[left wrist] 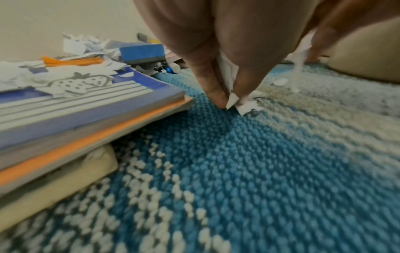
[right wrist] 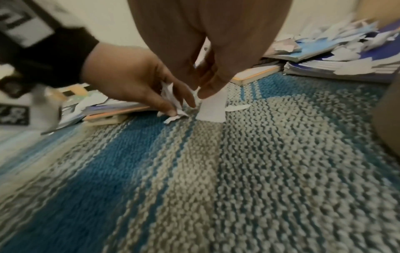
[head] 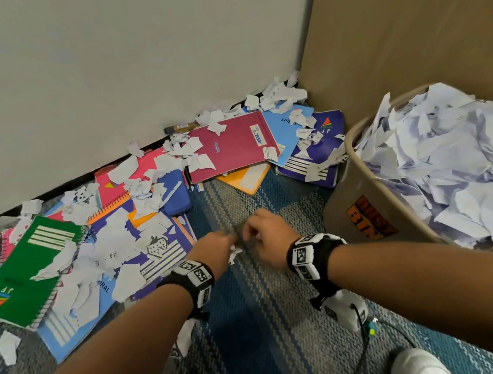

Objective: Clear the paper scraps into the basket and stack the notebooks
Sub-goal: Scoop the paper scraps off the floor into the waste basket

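One beige basket point(head: 375, 201) stands on the carpet point(head: 257, 326) at the right, against the tan wall, and it is heaped above its rim with crumpled white paper point(head: 455, 165); an orange and black label shows on its side. Two hands work on the bare strip of carpet just left of it. The left hand point(head: 212, 247) has its grip closed round a small bunch of torn scraps point(left wrist: 240, 102), pinched between thumb and fingertips right at the carpet. The right hand point(head: 269, 240) pinches one white strip point(right wrist: 211, 107) that hangs down to touch the carpet, and one small loose scrap point(right wrist: 237, 107) lies just beside it. Notebooks lie scattered along the white wall, unstacked and overlapping, so an exact count cannot be told; at least eight covers show, among them a green one point(head: 27, 272), a strawberry-printed one point(head: 159, 251), a maroon one point(head: 230, 148), a purple one point(head: 313, 153) and an orange one point(head: 247, 177). Many more scraps are strewn over these covers, too many to count. One blue case point(head: 177, 192) lies among the notebooks.
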A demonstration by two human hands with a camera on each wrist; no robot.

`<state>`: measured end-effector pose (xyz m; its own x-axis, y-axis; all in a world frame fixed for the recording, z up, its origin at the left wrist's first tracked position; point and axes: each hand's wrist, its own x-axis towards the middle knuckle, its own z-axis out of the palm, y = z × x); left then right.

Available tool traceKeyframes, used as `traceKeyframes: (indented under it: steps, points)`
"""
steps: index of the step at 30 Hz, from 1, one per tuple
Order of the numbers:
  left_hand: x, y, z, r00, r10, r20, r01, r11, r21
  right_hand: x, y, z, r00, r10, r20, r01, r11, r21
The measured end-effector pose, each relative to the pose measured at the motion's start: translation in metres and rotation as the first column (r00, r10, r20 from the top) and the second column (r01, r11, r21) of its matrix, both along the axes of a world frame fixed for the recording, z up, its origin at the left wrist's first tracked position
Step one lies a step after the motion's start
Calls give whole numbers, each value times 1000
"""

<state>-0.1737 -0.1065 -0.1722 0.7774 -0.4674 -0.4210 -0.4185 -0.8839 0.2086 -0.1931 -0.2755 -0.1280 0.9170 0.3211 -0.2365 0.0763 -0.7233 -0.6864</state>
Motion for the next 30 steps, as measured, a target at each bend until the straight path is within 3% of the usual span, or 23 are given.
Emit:
traceKeyframes:
  steps: [4,7,10,15,21,25,30]
  points:
    - [-7,5,-7,990,-141,-7,141,986,83,1,-9,-15,995,-88,49,90,995,-33]
    - [-9,9,-10,984,-176,-28,178,979,104,-1,-21,-24,984,-177,-23,163,946,-280]
    - [-8,5,-7,979,-201,-32,203,972,115,-6,-30,-28,989,-126,-80,84,913,-399]
    - [-6,-3,-2,988,-134,-73,140,986,86,3,-21,-36,981,111,-161,-173,874,-455]
    - [-2,-1,3,993,-44,-108,48,998,36,-1,-22,-30,964,240,-115,-264,803,-534]
    - [9,6,3,993,-3,-120,10,998,57,-5,-23,-24,953,255,-160,-301,795,-526]
    - [25,14,6,998,30,-62,-25,997,77,11,-22,-27,984,118,-136,-170,862,-477]
